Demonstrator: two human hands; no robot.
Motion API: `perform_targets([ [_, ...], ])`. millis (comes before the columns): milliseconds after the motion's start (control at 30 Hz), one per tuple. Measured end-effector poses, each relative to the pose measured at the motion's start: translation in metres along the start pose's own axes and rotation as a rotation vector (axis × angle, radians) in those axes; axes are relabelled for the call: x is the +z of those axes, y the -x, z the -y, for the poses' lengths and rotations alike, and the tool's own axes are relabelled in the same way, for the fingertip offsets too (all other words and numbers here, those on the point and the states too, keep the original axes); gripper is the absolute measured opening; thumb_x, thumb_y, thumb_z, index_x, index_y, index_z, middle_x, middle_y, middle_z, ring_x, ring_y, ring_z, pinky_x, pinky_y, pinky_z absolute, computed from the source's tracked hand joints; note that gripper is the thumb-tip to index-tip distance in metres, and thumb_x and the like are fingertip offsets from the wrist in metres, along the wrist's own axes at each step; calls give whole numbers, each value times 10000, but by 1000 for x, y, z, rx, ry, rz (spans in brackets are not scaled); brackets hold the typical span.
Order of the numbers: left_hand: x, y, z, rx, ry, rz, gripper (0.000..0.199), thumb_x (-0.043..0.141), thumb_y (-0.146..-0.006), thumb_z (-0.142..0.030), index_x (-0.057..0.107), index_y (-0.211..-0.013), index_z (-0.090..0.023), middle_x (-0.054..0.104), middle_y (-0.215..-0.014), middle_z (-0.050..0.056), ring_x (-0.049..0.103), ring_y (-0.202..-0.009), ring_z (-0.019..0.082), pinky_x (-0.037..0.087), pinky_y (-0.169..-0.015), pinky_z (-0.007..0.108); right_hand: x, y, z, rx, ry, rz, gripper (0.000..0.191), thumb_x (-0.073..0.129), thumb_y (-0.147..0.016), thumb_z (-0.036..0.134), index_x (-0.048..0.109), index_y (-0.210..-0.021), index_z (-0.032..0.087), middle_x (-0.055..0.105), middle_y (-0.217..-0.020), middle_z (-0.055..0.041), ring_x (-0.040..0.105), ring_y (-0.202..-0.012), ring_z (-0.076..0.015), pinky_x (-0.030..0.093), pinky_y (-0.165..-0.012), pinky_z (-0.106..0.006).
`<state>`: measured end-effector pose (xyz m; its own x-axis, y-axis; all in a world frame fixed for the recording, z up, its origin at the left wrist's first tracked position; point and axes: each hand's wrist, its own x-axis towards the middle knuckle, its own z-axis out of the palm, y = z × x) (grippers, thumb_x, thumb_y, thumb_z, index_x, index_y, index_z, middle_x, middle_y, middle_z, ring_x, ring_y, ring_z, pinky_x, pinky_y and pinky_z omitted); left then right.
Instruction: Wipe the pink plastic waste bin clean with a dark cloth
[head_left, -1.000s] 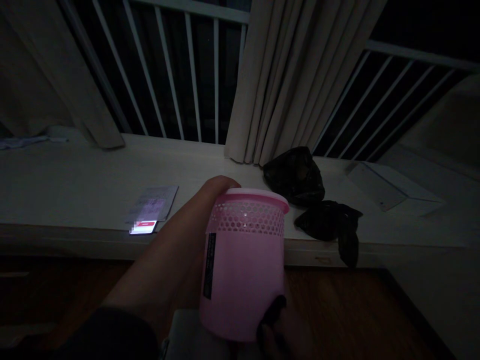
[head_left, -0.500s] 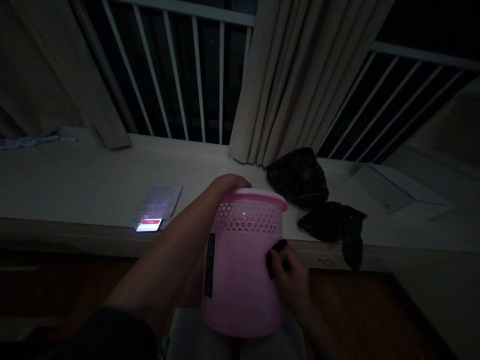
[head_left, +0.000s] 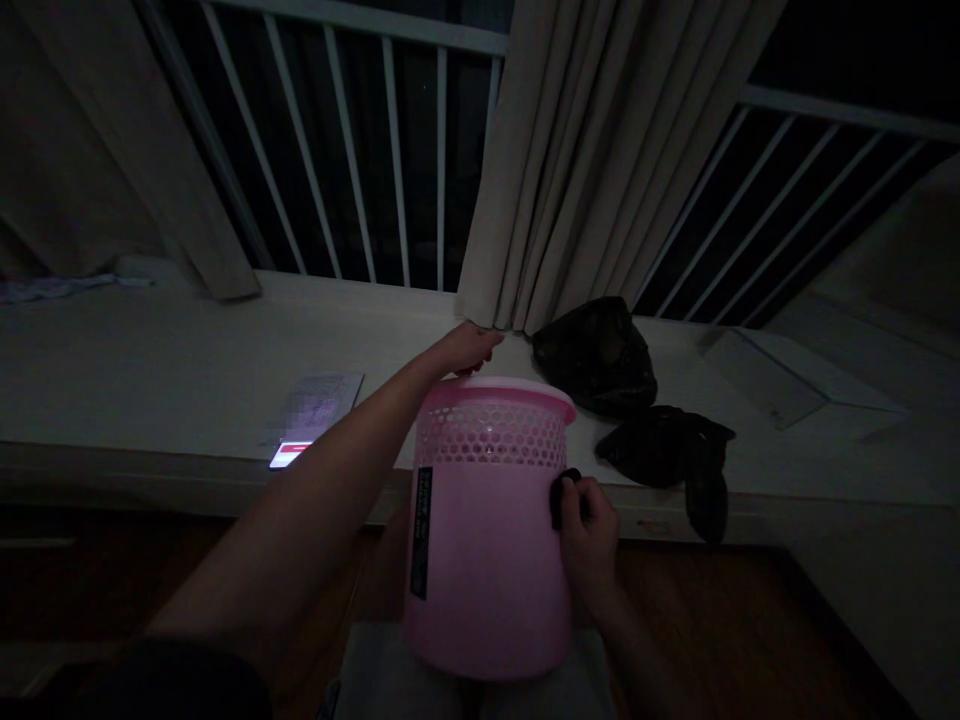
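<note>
A pink plastic bin stands upright between my legs, with a band of honeycomb holes below its rim and a dark label on its left side. Against its right side, my right hand is closed on a small black wad, perhaps cloth or sponge. My left hand hovers just over the far left of the rim, its fingers curled; dim light hides whether anything is in them. My left forearm runs past the bin's left side.
Beyond the bin is a pale window ledge. On it lie a lit phone, a paper packet, crumpled black plastic bags and a white box. Curtains and white window bars rise behind.
My left hand has come up and away from the bin's far rim. My right hand has shifted slightly right with the black wad, and the bin has turned a little.
</note>
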<state>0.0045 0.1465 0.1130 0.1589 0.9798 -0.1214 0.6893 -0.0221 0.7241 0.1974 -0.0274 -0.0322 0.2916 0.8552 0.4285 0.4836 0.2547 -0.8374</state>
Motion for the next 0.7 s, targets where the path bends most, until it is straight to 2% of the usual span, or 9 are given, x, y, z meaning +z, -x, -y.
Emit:
perform_targets([
  [167, -16, 14, 40, -35, 124, -40, 412, 408, -884, -465, 503, -612, -171, 475, -515, 11, 410, -457, 107, 331, -511, 255, 2, 0, -3, 25, -33, -19, 417, 471, -900, 523, 361, -611, 243, 377, -547, 71, 368, -531, -126, 309, -513, -256],
  [267, -10, 29, 70, -26, 177, -78, 465, 407, -837, -536, 521, -581, -165, 508, -541, 20, 439, -494, 118, 336, -524, 255, 4, -1, -2, 50, -53, -45, 428, 468, -897, 534, 341, -607, 246, 353, -547, 75, 348, -530, -125, 291, -510, -258],
  [367, 2, 39, 88, -34, 243, -131, 528, 308, -808, -605, 536, -613, -170, 506, -548, 22, 471, -495, 144, 353, -499, 267, 5, 0, -3, 78, -69, -52, 435, 471, -890, 548, 335, -608, 247, 345, -558, 75, 348, -540, -125, 293, -515, -259],
  [500, 11, 40, 87, -19, 295, -222, 484, 297, -763, -608, 469, -582, -193, 394, -499, -14, 404, -453, 130, 320, -455, 262, 7, 1, -6, 127, -84, -64, 436, 457, -895, 558, 344, -612, 245, 342, -566, 76, 343, -540, -123, 285, -502, -257],
  [700, 13, 35, 63, 27, 210, -278, 401, 422, -754, -515, 395, -506, -201, 352, -475, -30, 357, -485, 112, 285, -512, 263, 6, -1, -23, 179, -97, -76, 428, 409, -912, 565, 344, -634, 246, 346, -582, 80, 350, -555, -120, 304, -517, -250],
])
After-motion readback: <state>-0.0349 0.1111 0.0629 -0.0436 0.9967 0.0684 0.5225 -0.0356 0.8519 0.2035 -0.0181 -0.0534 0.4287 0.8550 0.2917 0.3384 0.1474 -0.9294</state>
